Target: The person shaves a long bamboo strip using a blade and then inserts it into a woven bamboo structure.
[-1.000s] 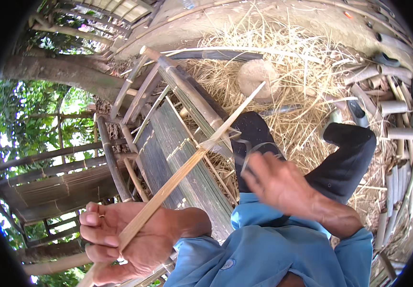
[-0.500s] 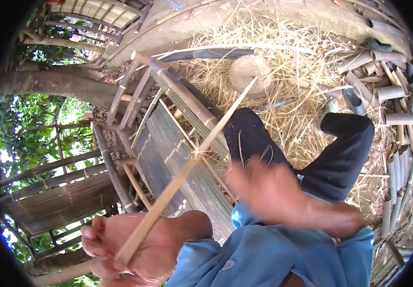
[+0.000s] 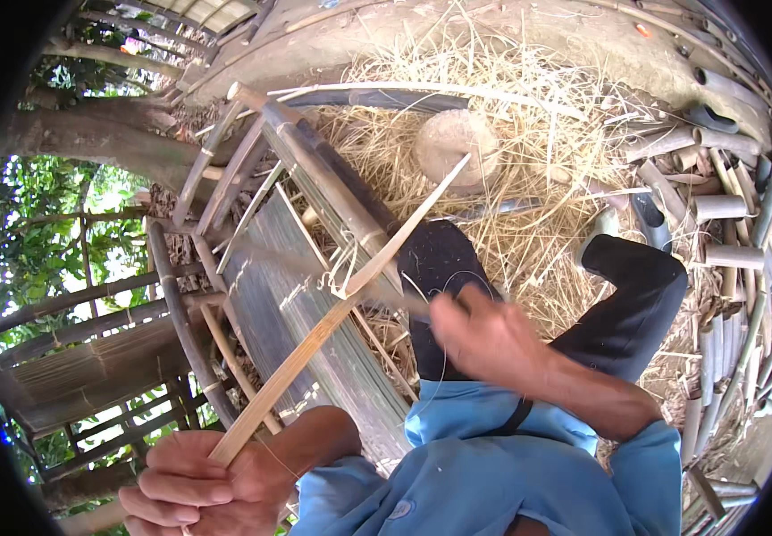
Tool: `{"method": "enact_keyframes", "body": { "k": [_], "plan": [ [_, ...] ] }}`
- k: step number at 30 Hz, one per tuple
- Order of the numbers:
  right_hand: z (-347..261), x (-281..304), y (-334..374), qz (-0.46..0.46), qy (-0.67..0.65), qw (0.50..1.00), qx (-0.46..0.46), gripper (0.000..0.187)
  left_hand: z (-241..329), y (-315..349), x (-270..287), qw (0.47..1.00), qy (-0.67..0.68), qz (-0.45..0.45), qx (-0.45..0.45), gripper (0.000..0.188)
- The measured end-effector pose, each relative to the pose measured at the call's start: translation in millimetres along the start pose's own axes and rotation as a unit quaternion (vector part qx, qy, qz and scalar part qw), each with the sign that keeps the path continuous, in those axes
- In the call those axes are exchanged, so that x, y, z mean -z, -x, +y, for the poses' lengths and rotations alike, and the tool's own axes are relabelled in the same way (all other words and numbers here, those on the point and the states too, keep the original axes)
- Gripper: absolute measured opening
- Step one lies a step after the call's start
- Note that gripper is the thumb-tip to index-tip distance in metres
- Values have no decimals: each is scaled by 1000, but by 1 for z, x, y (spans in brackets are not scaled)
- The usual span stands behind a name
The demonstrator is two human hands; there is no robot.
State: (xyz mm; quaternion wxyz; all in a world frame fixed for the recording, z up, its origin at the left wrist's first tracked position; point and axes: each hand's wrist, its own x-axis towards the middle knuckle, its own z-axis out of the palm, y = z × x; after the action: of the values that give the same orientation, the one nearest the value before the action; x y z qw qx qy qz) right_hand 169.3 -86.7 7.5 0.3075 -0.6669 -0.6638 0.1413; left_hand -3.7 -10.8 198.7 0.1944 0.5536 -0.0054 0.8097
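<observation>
My left hand, low on the left, has its fingers closed round the near end of a long pale bamboo strip. The strip slants up and away to a thin pointed tip near my knee. Thin curled shavings cling to its middle. My right hand is wrapped round the handle of a knife. The knife's blade is smeared by motion and crosses the strip close to the shavings; whether it touches the strip I cannot tell.
A slatted bamboo bench stands at my left. Beyond my dark-trousered legs lie a round wood block and heaped straw-like shavings. Cut bamboo tubes are piled at the right. A bamboo railing borders the far left.
My left fingers, spread under the strip before, have curled round it. My right hand has shifted slightly down and left, and the knife blade shows across the strip. The curl of shavings looks larger.
</observation>
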Motion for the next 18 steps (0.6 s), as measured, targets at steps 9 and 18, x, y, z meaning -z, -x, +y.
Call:
{"method": "enact_keyframes", "body": {
  "k": [9,18],
  "plan": [
    [225,-105,-8,-65,16,972,-227,30,-7,-27,16,985,107,-63,116,37],
    [112,-41,-39,46,-105,988,-106,19,-47,9,5,966,138,-156,153,45]
  ]
}}
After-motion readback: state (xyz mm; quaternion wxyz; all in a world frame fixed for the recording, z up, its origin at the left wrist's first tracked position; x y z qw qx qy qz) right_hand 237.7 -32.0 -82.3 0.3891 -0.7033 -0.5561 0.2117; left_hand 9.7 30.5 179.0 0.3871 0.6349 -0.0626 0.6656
